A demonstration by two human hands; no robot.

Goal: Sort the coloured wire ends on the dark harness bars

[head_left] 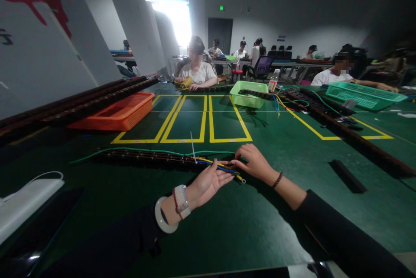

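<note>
A long dark cable chain (146,156) lies across the green table, with a green wire (123,149) running along its far side. Yellow, blue and other wires (224,166) come out of its right end, some tipped with ring terminals. A white zip tie (192,146) stands up near that end, its tail pointing upward. Palm up, my left hand (209,181) supports the wires, its thumb closed over them. My right hand (251,162) is just to the right, thumb and fingertips pinched together at the wires; which wire they grip is too small to tell.
An orange basket (130,113) sits at the left beside long dark chains (97,98). Beyond are a light green basket (249,101) and a teal basket (364,96). More chain (367,143) and a short black piece (347,176) lie right. People sit opposite.
</note>
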